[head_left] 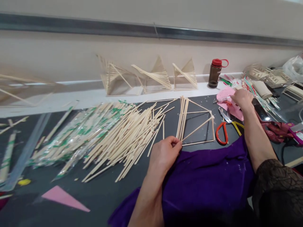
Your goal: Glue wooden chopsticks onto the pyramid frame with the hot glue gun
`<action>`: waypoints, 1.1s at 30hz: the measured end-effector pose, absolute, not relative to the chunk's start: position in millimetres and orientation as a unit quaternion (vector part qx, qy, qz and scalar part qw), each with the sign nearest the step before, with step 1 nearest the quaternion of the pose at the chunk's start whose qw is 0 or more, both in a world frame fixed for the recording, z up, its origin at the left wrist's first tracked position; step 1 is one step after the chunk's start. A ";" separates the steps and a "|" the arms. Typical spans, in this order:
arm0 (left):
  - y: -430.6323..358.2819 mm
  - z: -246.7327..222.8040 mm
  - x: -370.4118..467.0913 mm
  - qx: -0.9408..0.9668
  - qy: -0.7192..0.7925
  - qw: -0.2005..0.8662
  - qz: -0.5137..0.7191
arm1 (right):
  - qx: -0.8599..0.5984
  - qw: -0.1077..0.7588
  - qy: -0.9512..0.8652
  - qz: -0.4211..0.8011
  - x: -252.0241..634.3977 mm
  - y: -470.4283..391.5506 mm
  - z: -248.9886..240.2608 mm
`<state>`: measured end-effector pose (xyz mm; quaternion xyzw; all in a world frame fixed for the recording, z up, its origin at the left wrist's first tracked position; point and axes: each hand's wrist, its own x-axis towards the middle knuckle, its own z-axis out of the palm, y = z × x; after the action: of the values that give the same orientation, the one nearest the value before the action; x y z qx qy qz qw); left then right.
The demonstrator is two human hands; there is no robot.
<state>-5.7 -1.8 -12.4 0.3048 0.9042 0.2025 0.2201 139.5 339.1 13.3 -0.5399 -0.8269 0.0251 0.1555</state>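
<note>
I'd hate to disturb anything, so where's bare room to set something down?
The dark tabletop lies bare between the pink triangle, the loose sticks and the purple cloth. It's crowded around the scissors and right hand.

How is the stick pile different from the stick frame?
The stick pile is jumbled; the stick frame has sticks meeting at corners. The pile has many sticks, the frame far fewer. The left hand holds the frame, not the pile. Both have pale sticks on the dark table.

L grip (pixel 165 153) pinched, forearm (pixel 151 192) angled fwd; R grip (pixel 242 99) farther fwd, palm-down.
</note>
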 end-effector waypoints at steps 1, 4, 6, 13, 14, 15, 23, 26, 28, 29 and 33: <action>-1.5 -12.2 -5.3 0.304 0.905 0.220 0.202 | -0.532 0.183 -0.825 0.048 132.8 328.8 21.5; -1.0 -12.7 -4.7 0.301 0.903 0.220 0.214 | -0.348 0.265 -0.863 0.254 103.7 292.3 41.6; -1.0 -13.5 -4.7 0.299 0.902 0.218 0.220 | -0.235 0.253 -0.843 0.412 80.4 269.6 46.7; -2.2 -13.9 -5.6 0.302 0.900 0.219 0.224 | -0.125 0.204 -0.790 0.564 37.4 240.8 29.2; -2.4 -13.5 -5.5 0.304 0.902 0.214 0.220 | -0.133 0.200 -0.779 0.579 37.3 241.5 26.9; -2.6 -13.1 -5.4 0.307 0.903 0.210 0.214 | -0.139 0.196 -0.770 0.591 37.7 242.6 25.1; -2.9 -11.0 -4.3 0.306 0.909 0.201 0.197 | -0.137 0.201 -0.755 0.609 28.2 248.2 15.6; -2.4 -10.2 -4.0 0.303 0.912 0.197 0.196 | -0.126 0.199 -0.762 0.603 24.9 248.3 13.5; -2.0 -9.8 -3.8 0.300 0.912 0.200 0.196 | -0.117 0.196 -0.765 0.603 25.0 248.7 13.2; -1.8 -9.6 -3.7 0.299 0.912 0.202 0.196 | -0.113 0.194 -0.765 0.603 25.4 248.9 13.4; -1.8 -8.5 -3.1 0.295 0.911 0.211 0.198 | -0.110 0.191 -0.766 0.604 27.7 249.0 14.9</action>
<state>-3.1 -1.8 -8.5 0.2948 0.9107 0.1981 0.2109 27.7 249.0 14.9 -0.1103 -0.7659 0.6040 0.1908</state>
